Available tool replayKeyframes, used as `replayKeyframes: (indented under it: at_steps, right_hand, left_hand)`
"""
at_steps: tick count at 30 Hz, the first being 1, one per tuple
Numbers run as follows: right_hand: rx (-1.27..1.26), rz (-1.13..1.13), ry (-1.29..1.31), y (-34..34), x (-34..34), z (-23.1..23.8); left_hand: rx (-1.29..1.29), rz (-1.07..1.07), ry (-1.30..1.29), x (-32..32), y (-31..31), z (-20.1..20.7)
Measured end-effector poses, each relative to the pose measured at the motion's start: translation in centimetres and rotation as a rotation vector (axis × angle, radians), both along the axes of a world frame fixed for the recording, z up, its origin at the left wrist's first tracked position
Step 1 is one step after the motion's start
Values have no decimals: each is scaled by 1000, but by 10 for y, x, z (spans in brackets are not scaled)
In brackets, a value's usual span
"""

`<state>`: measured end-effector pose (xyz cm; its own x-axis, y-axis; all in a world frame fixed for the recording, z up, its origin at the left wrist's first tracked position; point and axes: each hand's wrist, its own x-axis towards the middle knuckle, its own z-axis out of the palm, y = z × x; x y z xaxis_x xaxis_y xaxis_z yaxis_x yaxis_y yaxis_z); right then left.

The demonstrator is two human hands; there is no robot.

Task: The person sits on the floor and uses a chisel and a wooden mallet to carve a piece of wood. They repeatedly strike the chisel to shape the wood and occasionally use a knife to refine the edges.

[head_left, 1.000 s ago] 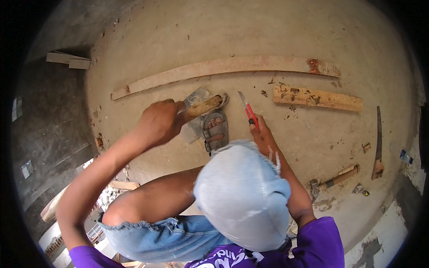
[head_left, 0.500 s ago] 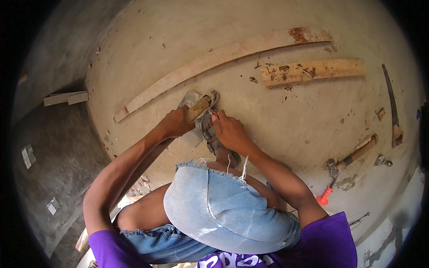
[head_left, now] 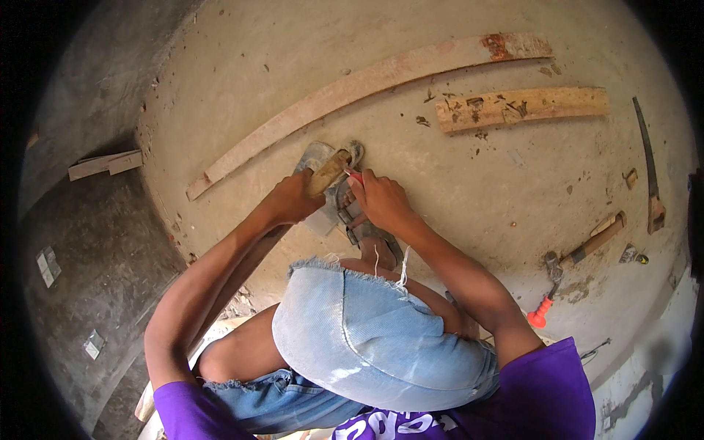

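My left hand (head_left: 295, 196) is closed around a short wooden piece (head_left: 328, 173), holding it tilted low over the floor. My right hand (head_left: 383, 202) grips a small red-handled tool (head_left: 356, 176), whose thin metal tip meets the wood's far end. That tip is too small to name its kind. Under the wood lies a flat grey piece (head_left: 314, 157), partly covered by my left hand. A sandaled foot (head_left: 349, 214) stands between my hands, close beneath the work.
A long board (head_left: 367, 84) and a shorter board (head_left: 528, 108) with dark chips lie ahead. To the right are a handsaw (head_left: 647, 165), a wooden-handled hammer (head_left: 594, 240) and an orange-red-handled tool (head_left: 541, 312). Wood offcuts (head_left: 106, 165) rest at the left by the wall.
My right hand and the red-handled tool have shifted slightly, and more of the red handle shows. My left hand keeps its hold on the wood. The whole view has shifted a little.
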<state>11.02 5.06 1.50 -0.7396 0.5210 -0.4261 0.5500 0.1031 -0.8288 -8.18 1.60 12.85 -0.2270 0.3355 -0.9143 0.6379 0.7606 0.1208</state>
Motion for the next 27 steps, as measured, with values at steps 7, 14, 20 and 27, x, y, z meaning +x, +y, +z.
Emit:
replayKeyframes:
  at_steps: [7,14,20,27]
  right_hand:
    - [-34,18,-31,5,-6,-1]
    - [-47,22,-42,14,-13,-5]
    - [-36,76,-55,15,-5,4]
    - [-58,108,-24,19,-4,7]
  left_hand:
    - [32,-108,58,-2,-4,-5]
    - [3,-118,73,-3,-3,-10]
    - [39,-152,82,0,-2,-10]
    - [107,-243,120,-4,-15,-20]
